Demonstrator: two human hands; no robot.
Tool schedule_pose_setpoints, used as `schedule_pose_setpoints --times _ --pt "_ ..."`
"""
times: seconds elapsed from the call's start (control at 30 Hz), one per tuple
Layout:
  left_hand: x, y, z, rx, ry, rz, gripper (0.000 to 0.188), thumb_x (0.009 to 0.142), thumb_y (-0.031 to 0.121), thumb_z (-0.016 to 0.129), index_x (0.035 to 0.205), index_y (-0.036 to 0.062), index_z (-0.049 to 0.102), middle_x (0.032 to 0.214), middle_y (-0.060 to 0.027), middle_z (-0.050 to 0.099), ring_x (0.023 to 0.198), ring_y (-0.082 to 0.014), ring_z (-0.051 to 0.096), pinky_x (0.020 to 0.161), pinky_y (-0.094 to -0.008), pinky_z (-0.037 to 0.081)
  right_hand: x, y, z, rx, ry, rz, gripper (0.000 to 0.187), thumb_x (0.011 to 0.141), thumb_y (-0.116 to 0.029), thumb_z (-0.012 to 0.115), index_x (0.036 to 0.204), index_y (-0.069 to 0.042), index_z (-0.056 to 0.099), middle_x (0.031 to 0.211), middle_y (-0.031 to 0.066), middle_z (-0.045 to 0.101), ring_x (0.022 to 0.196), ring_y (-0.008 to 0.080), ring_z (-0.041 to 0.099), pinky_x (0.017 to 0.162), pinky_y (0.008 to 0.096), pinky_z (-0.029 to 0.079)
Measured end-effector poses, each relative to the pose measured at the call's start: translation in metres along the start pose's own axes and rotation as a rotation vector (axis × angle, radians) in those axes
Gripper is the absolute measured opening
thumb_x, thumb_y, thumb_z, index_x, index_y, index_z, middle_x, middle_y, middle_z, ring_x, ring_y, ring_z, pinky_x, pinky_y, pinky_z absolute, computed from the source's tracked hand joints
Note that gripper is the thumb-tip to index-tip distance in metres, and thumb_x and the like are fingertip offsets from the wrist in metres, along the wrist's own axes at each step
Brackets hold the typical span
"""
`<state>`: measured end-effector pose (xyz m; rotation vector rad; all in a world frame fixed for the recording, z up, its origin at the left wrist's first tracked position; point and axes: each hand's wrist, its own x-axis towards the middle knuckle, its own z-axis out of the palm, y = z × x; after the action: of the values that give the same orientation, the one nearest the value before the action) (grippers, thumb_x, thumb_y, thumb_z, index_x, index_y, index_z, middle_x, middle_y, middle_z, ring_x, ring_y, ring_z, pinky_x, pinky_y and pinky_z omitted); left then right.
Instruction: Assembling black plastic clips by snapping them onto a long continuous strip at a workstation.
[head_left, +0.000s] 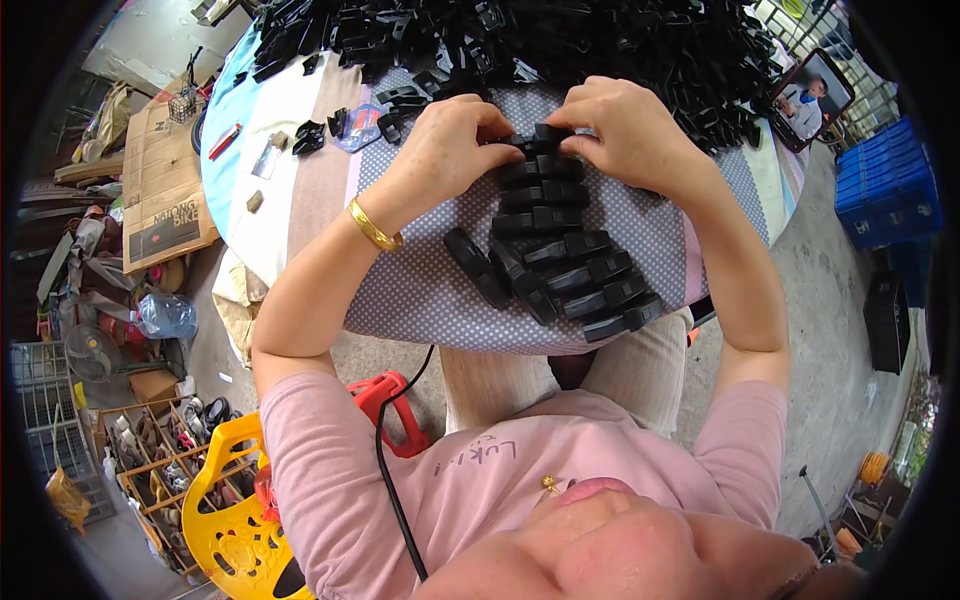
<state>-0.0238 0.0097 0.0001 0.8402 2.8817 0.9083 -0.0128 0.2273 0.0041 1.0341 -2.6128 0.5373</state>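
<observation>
Both hands are at the far end of a column of black plastic parts (543, 193) on the cloth-covered table (420, 310). Between them is one black plastic part (545, 137); its exact kind I cannot make out. My left hand (448, 145), with a gold bangle on the wrist, pinches its left end between thumb and fingers. At its right end, the thumb and forefinger of my right hand (628, 125) close on it. Nearer me, several similar parts fan out to the right, and two slanted ones (476, 267) lie on the left.
A large heap of black parts (620, 45) covers the table's far side. A phone (812, 98) stands at the right edge. Small loose pieces and a red pen-like item (225, 141) lie at left. Beyond are blue crates (890, 185), a yellow chair (230, 500) and a black cable (385, 450).
</observation>
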Motion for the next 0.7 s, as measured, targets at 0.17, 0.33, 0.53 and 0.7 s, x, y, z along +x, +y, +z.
schedule_pose_setpoints --times 0.17,0.33,0.53,0.7 --pt "0.001 -0.001 0.001 -0.028 -0.013 -0.012 0.023 0.072 0.010 0.075 0.090 -0.0025 0.068 0.085 -0.0098 0.066 0.077 -0.0177 0.066 0.072 -0.0265 0.053 -0.001 0.003 0.007 0.007 0.035 -0.016 0.021 0.076 -0.012 0.067 0.095 -0.003 0.068 0.085 0.0087 0.063 0.084 0.0253 0.060 0.076 0.0343 0.050" --pt "-0.001 -0.001 0.000 -0.018 0.005 -0.026 0.023 0.072 0.010 0.075 0.089 -0.0025 0.068 0.084 -0.0095 0.067 0.077 -0.0173 0.066 0.072 -0.0264 0.053 0.004 -0.003 0.004 0.065 -0.030 0.018 0.021 0.078 -0.014 0.063 0.097 -0.006 0.068 0.098 0.0076 0.063 0.094 0.0245 0.059 0.082 0.0348 0.050" --pt "0.000 0.000 0.001 -0.018 0.007 -0.028 0.025 0.072 0.011 0.076 0.090 -0.0032 0.068 0.084 -0.0097 0.067 0.076 -0.0172 0.066 0.071 -0.0263 0.053 0.004 0.004 0.017 0.089 0.062 -0.064 0.028 0.072 -0.008 0.068 0.099 -0.003 0.067 0.087 0.0085 0.062 0.087 0.0255 0.058 0.077 0.0335 0.049" --pt "-0.001 0.000 0.000 -0.011 0.013 -0.016 0.025 0.073 0.012 0.076 0.090 -0.0036 0.068 0.084 -0.0098 0.066 0.075 -0.0176 0.066 0.070 -0.0263 0.053 0.001 0.004 0.005 0.007 0.035 -0.019 0.029 0.069 -0.010 0.071 0.097 -0.004 0.069 0.084 0.0080 0.062 0.084 0.0248 0.058 0.076 0.0334 0.049"
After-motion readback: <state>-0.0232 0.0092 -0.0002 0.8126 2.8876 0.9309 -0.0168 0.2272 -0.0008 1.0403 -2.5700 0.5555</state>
